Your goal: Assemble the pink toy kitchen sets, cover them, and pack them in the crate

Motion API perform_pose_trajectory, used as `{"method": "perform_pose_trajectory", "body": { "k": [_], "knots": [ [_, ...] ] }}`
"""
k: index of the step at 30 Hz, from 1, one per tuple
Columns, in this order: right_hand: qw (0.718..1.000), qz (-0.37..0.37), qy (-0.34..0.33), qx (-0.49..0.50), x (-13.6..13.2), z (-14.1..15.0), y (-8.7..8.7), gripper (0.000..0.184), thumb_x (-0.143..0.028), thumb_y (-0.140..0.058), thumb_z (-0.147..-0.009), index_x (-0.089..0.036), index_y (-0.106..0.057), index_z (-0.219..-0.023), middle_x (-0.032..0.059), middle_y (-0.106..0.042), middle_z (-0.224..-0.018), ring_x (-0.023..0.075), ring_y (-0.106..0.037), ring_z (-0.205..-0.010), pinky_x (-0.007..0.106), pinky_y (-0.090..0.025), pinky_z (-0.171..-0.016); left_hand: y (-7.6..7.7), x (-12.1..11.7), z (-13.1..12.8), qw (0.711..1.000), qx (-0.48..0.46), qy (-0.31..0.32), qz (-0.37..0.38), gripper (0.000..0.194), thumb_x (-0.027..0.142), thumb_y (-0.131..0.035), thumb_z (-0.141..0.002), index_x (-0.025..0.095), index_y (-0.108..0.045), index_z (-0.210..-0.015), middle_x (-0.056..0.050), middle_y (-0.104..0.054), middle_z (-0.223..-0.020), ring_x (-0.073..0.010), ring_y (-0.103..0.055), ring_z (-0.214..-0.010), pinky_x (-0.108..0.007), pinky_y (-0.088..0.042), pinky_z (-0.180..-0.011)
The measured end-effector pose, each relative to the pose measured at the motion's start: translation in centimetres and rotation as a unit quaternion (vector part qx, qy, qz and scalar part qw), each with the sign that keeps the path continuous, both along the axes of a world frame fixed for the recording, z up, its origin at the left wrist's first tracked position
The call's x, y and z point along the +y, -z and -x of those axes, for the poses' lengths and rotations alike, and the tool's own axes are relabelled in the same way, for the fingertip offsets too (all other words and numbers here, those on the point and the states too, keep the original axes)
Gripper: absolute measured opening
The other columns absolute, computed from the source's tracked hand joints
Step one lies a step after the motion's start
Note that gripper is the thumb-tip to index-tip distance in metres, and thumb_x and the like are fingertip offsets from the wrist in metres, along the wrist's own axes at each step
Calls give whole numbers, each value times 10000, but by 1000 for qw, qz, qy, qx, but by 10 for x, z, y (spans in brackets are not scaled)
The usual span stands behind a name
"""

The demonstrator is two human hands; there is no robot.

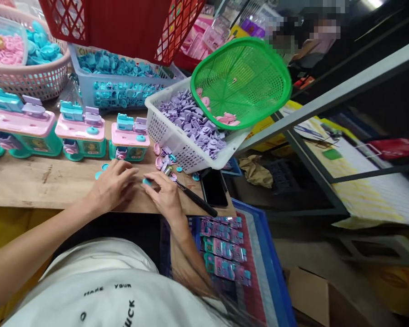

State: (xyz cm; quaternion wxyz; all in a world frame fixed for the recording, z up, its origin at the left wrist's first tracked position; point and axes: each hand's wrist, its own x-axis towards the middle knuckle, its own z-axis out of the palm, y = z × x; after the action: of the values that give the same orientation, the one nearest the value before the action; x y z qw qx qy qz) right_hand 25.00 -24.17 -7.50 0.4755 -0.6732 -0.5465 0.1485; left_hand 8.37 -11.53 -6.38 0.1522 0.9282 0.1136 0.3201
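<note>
Over the table's front part, my right hand [165,193] pinches a small teal piece [146,181] between thumb and fingertips. My left hand [114,185] is just to its left, palm down, with loosely bent fingers slightly apart; its thumb and underside are hidden, and I see nothing held. Small teal discs [104,167] lie behind the left hand. Behind both hands stands a pink and teal toy unit [129,138], with a similar toy unit [81,136] to its left. Loose pink, purple and teal parts [162,161] lie beyond my right hand.
A black-handled tool [197,200] and a phone [215,187] lie right of my hand. Behind are a white basket [172,147] of purple parts, a tilted green basket [245,81] and a blue bin [109,93]. A red basket [122,32] overhangs the back. Packed toys [225,250] sit below right.
</note>
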Motion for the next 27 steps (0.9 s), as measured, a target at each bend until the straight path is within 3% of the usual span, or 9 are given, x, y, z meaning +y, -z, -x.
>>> {"method": "perform_pose_trajectory", "body": {
  "k": [3,6,10,15,19,27],
  "knots": [
    [984,-53,12,172,13,8,-2,246,-453,-694,-894,-208,-694,-916,55,-745,-974,176,-727,-854,302,-628,-759,-8,-2,-11,995,-40,62,61,281,190,-525,-977,174,-675,-1214,-129,-679,-1093,-188,-666,-908,-297,-569,-748],
    [973,-75,-11,216,23,8,-12,292,-491,-704,-873,-204,-707,-922,61,-757,-989,187,-735,-899,307,-630,-776,-21,9,-19,990,-60,63,107,207,277,-568,-982,175,-721,-1077,-92,-699,-1004,-131,-665,-749,-231,-542,-650],
    [994,-87,-28,62,40,-6,-40,211,-393,-661,-932,-218,-745,-1016,65,-752,-1075,181,-726,-978,308,-616,-856,-42,38,-28,992,-67,36,99,243,343,-586,-960,162,-746,-986,-80,-715,-932,-134,-661,-697,-244,-538,-651],
    [984,-105,-25,-140,80,-35,-66,175,-258,-583,-1005,-202,-749,-1001,67,-751,-1063,172,-697,-1016,307,-555,-962,-64,80,-45,1000,-25,20,1,346,380,-537,-954,139,-774,-1028,-133,-732,-987,-238,-671,-897,-364,-550,-800],
    [968,-140,-29,-205,103,-53,-58,204,-275,-555,-1031,-203,-743,-996,69,-751,-1024,184,-698,-1006,308,-543,-953,-66,96,-52,998,-5,40,-50,364,310,-464,-983,133,-777,-1041,-141,-737,-992,-247,-642,-904,-391,-532,-819],
    [943,-247,-28,-220,112,-59,-35,239,-333,-536,-1051,-211,-738,-1013,70,-768,-1010,186,-724,-992,308,-571,-933,-53,98,-58,994,-44,14,-103,306,277,-484,-1001,159,-761,-1054,-110,-712,-942,-226,-591,-856,-366,-500,-766]
  ]
}}
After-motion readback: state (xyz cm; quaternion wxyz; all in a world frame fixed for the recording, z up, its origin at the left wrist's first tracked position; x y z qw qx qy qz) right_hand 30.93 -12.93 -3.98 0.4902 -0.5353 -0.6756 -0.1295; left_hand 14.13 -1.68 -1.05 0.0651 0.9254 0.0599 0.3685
